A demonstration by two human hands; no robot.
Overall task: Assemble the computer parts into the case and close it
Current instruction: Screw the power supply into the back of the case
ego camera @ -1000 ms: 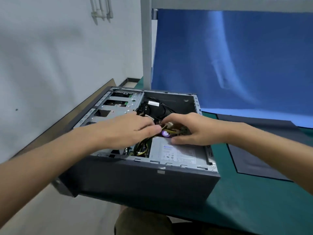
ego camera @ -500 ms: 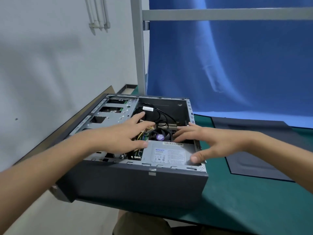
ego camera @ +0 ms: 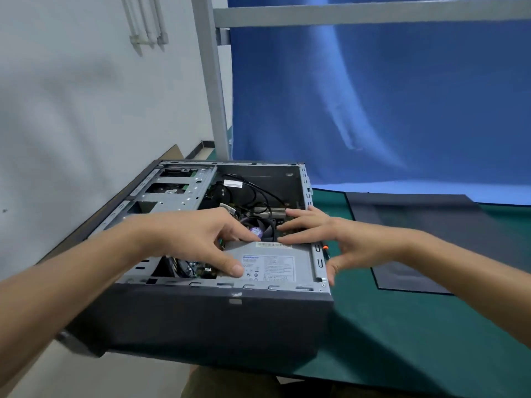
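Observation:
An open dark grey computer case (ego camera: 218,320) lies on its side at the green table's left end. Inside it are a grey power supply (ego camera: 275,262) at the near right, a black fan with a purple label (ego camera: 263,229) behind it, black cables (ego camera: 253,191) and a metal drive cage (ego camera: 172,193) at the left. My left hand (ego camera: 195,239) reaches in from the left, its thumb on the power supply's left edge and its fingers at the fan. My right hand (ego camera: 330,239) spans the case's right wall, fingers straight on the power supply's far edge, thumb outside the wall.
A dark grey mat (ego camera: 425,242) lies on the green table (ego camera: 402,334) to the right of the case. A blue cloth (ego camera: 388,96) hangs behind, on a grey metal frame (ego camera: 212,81). A white wall (ego camera: 71,110) stands close on the left.
Both hands let go of the cable bundle above the fan and spread apart. They now lie on the power supply, the right one reaching over the case's right wall.

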